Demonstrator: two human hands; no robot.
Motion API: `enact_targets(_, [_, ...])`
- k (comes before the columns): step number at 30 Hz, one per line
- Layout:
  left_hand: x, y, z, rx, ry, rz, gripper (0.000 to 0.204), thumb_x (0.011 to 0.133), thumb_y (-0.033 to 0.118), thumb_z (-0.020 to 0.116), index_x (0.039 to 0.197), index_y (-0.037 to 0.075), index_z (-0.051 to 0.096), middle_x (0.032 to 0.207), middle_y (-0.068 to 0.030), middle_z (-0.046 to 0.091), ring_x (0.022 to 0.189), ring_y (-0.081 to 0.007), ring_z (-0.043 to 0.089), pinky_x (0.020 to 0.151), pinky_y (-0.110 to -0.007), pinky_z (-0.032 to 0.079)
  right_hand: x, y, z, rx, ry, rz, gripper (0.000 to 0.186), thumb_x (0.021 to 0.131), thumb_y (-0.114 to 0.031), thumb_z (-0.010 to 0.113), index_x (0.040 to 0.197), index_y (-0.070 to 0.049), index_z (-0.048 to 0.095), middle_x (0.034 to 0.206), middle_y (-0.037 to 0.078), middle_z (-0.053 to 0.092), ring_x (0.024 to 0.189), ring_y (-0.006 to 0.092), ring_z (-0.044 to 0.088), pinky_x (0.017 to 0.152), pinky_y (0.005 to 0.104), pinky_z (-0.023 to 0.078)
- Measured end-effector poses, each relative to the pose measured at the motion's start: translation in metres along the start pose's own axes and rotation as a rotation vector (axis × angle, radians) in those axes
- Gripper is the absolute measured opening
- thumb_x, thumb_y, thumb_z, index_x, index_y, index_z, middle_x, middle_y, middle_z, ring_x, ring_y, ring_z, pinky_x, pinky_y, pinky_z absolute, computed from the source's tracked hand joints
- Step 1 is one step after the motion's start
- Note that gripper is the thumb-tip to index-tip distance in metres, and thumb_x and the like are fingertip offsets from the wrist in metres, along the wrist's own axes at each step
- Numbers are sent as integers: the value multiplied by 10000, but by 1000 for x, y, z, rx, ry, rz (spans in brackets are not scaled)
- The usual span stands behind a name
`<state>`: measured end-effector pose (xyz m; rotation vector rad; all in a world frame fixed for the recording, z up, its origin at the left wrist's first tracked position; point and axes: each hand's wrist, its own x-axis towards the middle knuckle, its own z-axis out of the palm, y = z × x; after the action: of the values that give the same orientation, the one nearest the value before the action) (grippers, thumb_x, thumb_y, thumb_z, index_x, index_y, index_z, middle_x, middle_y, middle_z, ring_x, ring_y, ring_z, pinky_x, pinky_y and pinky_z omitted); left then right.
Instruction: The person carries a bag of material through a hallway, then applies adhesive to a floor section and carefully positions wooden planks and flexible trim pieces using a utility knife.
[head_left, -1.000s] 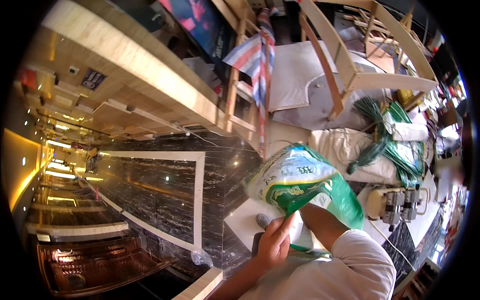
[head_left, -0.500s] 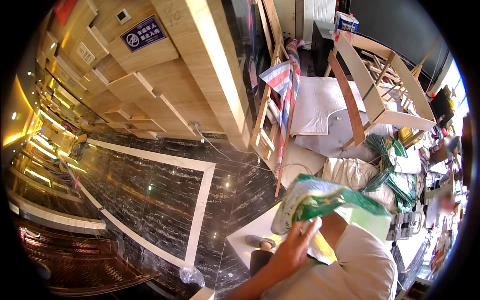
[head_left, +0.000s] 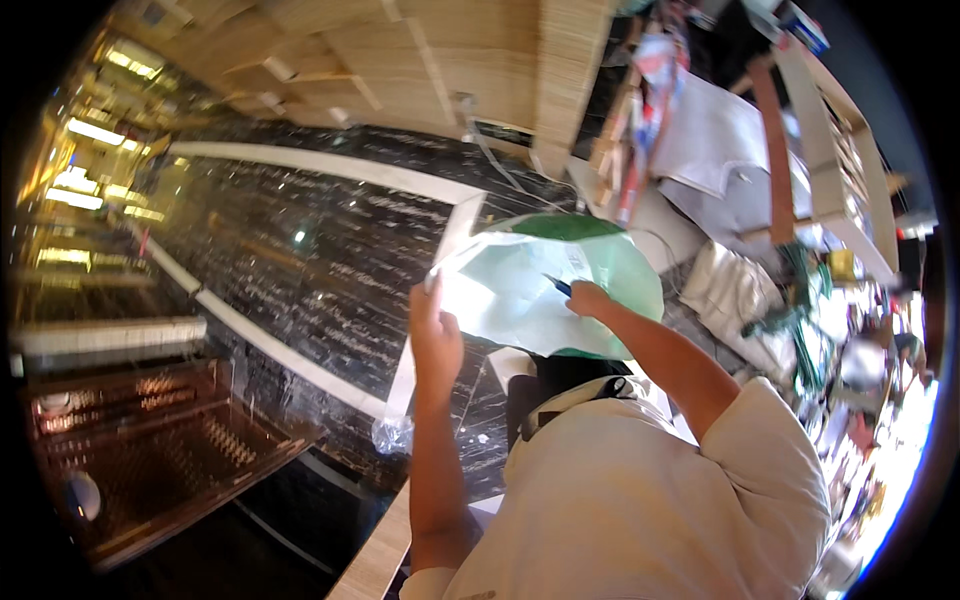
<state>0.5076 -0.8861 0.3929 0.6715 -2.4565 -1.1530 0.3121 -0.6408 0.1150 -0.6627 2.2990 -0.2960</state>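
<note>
- One big bag [head_left: 530,290] is held up in front of the person. It is pale green with a darker green rim.
- Two hands are on the bag, one at each side.
- The left hand [head_left: 436,340] is closed on the bag's left edge. The fingers point up and pinch the thin plastic.
- The right hand [head_left: 588,298] is curled tight on the bag near its top right part. A small blue bit shows just beside its fingers; I cannot tell what it is.
- The bag is stretched between the two hands, so it looks wide and flat.
- Below the left hand, one small clear plastic lump [head_left: 392,434] lies on the dark shiny floor [head_left: 300,260].
- One white line [head_left: 300,165] runs around the floor, far to the left of the left hand.
- To the right of the right hand, one pale sack [head_left: 735,290] lies with some green leafy stalks [head_left: 800,300] beside it.
- Above the right hand is one wooden frame [head_left: 775,150] with white sheets [head_left: 710,140] leaning near it.
</note>
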Motion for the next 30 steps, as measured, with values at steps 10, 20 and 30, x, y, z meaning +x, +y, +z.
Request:
enact_targets(10, [70, -169, -104, -153, 151, -382, 375, 860, 25, 581, 1234, 13, 612, 1080, -183, 612, 1021, -359, 608, 888, -355, 479, 126, -281, 28, -277, -356, -354, 361, 832, -322, 592, 1051, -40, 639, 1034, 212, 692, 966, 398, 664, 872, 480, 518])
enact_targets(20, [91, -402, -300, -987, 877, -689, 628, 818, -61, 477, 1423, 104, 518, 1286, -138, 608, 1119, -235, 610, 953, -315, 491, 223, -498, 7, -631, -537, -563, 356, 851, -329, 599, 1104, -81, 630, 1047, 181, 695, 977, 367, 670, 861, 493, 520])
enact_targets(30, [139, -584, -486, -240, 468, -450, 655, 705, -113, 414, 1236, 157, 686, 1169, -157, 487, 1139, -319, 508, 1039, -340, 405, 418, -734, -5, -689, -252, -533, 417, 893, -350, 617, 1186, -53, 618, 1172, 211, 658, 1087, 382, 638, 950, 473, 492])
